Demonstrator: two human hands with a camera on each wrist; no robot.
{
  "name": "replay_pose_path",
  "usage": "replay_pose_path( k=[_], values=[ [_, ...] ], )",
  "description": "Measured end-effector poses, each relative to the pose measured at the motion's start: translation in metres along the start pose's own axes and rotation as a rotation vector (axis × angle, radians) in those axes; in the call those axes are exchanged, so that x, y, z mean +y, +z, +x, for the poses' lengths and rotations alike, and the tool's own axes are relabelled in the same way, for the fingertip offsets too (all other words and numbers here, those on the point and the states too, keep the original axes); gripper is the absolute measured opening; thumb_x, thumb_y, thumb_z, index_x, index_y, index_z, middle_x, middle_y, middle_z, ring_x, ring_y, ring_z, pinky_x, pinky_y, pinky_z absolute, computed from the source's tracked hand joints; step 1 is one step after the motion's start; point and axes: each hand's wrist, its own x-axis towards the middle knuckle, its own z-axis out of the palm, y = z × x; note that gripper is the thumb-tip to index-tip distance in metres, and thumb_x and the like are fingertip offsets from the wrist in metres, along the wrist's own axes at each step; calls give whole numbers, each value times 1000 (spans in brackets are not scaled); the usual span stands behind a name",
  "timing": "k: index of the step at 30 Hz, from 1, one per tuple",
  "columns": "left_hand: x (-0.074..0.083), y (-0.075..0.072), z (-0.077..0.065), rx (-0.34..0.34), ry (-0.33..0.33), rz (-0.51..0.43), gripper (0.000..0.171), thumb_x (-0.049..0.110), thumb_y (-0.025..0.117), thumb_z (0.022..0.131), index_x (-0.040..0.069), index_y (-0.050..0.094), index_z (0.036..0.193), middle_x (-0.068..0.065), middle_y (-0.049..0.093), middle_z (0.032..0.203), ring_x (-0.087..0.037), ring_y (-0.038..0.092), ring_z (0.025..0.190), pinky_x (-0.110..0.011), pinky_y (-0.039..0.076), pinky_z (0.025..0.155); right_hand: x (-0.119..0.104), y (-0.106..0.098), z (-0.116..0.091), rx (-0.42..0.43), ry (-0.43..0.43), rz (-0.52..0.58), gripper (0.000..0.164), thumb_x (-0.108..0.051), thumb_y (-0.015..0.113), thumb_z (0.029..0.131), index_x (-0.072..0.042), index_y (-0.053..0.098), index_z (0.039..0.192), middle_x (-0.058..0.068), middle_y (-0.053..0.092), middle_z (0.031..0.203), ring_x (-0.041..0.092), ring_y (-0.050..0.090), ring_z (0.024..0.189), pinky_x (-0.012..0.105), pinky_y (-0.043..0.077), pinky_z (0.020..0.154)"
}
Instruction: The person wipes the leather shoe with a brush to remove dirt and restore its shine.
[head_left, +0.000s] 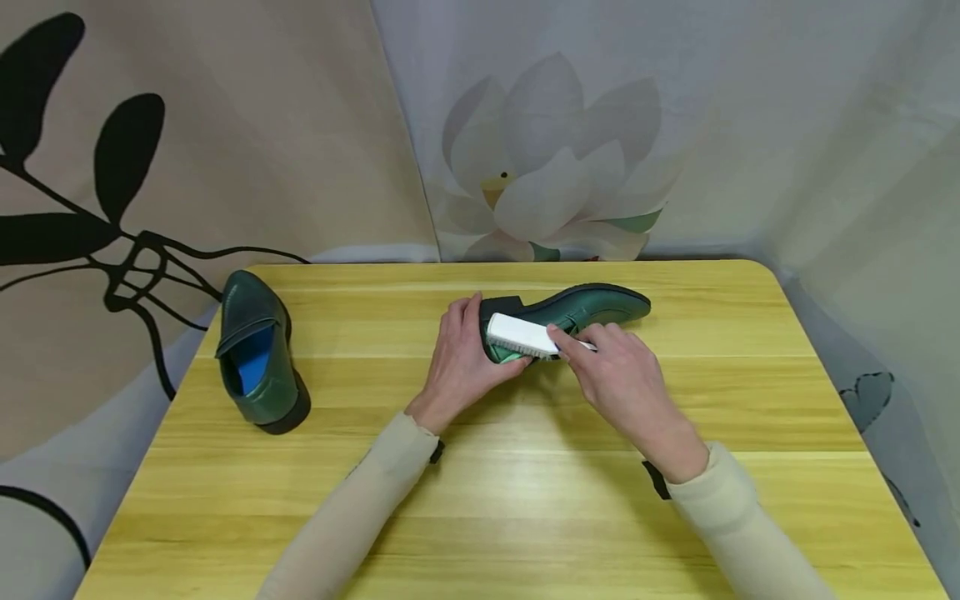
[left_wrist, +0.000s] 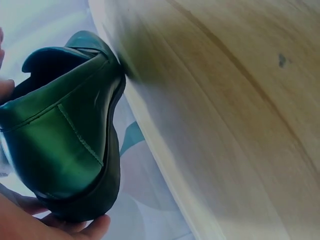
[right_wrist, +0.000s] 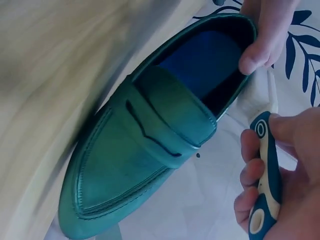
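Observation:
A green leather loafer is tipped on its side over the far part of the table, its toe pointing right. My left hand grips it by the heel; in the right wrist view the thumb hooks over the opening's rim, by the blue insole. Held in my right hand is a brush with a white head and pale bristles. Its blue-and-white handle lies within the curled fingers. The bristles face the loafer's side near the heel, overlapping it in the head view.
A second green loafer stands upright at the table's left edge, toe away from me, its blue insole showing. The yellow wooden table has rounded far corners. Behind it hangs pale cloth printed with dark leaves and a large flower.

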Motion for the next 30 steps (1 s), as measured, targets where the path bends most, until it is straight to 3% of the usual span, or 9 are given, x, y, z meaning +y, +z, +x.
replay_pose_path(
  k=[11, 22, 30],
  values=[
    [0, 0, -1, -7, 8, 8, 113, 54, 90, 72, -3, 38, 154, -22, 43, 145, -36, 46, 125, -48, 48, 102, 22, -11, 0, -80, 97, -56, 40, -12, 79, 92, -18, 74, 131, 11, 63, 86, 27, 52, 70, 35, 42, 55],
    [1, 0, -3, -14, 22, 6, 112, 53, 90, 74, -4, 37, 154, -23, 43, 145, -36, 46, 125, -48, 47, 103, 3, 2, 17, -97, 24, 26, 36, -18, 73, 98, -19, 72, 134, 9, 63, 89, 26, 55, 75, 37, 49, 61],
    [-2, 1, -3, 1, 36, 19, 114, 54, 90, 72, -3, 37, 155, -22, 43, 145, -35, 47, 125, -47, 47, 102, 25, -2, 12, -76, 110, -31, 35, -14, 74, 96, -17, 75, 131, 11, 64, 87, 31, 56, 75, 40, 46, 57]
  ],
)
